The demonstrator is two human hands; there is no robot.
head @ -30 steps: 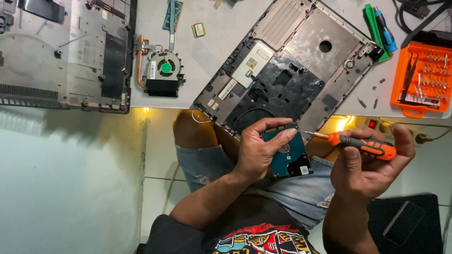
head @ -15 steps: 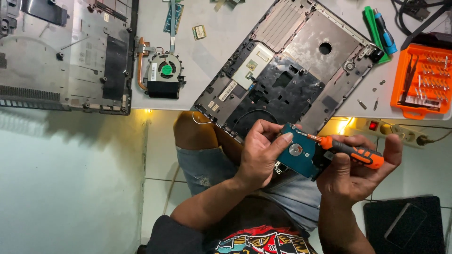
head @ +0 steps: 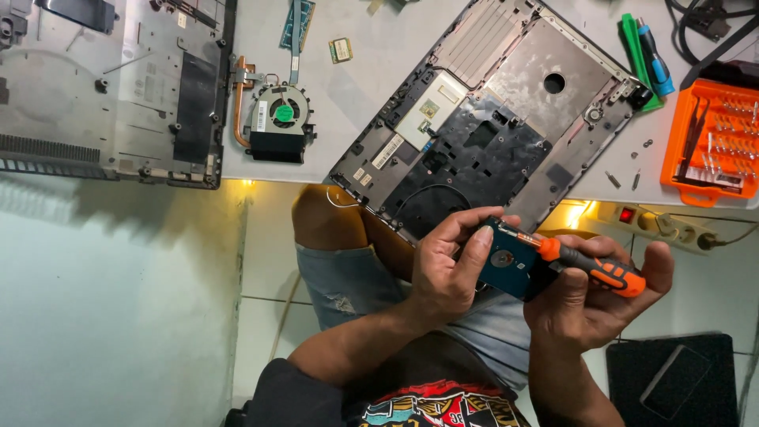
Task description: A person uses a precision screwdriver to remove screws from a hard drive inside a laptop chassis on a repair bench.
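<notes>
Your left hand (head: 447,273) is closed around one teal hard drive (head: 506,265), fingers curled over its top edge and thumb across its face, held above your lap in front of the near edge of the table (head: 348,119). Your right hand (head: 589,296) is wrapped round one orange-and-black screwdriver (head: 589,265), its tip meeting the drive's upper corner; whether it sits in a screw I cannot tell from here.

The drive looks stiff, flat and fairly light, but likely fragile: grip it by the side edges, keep your fingers off the exposed board, and press gently so the tip doesn't skid.

Just beyond, one open laptop base (head: 482,119) overhangs the near edge. At the right edge sit one orange bit case (head: 711,142) and one green and blue tool pair (head: 644,51), with a few loose screws (head: 624,178) between case and base. To the left lie one cooling fan (head: 277,122) and one grey laptop cover (head: 111,87) at the left edge.
</notes>
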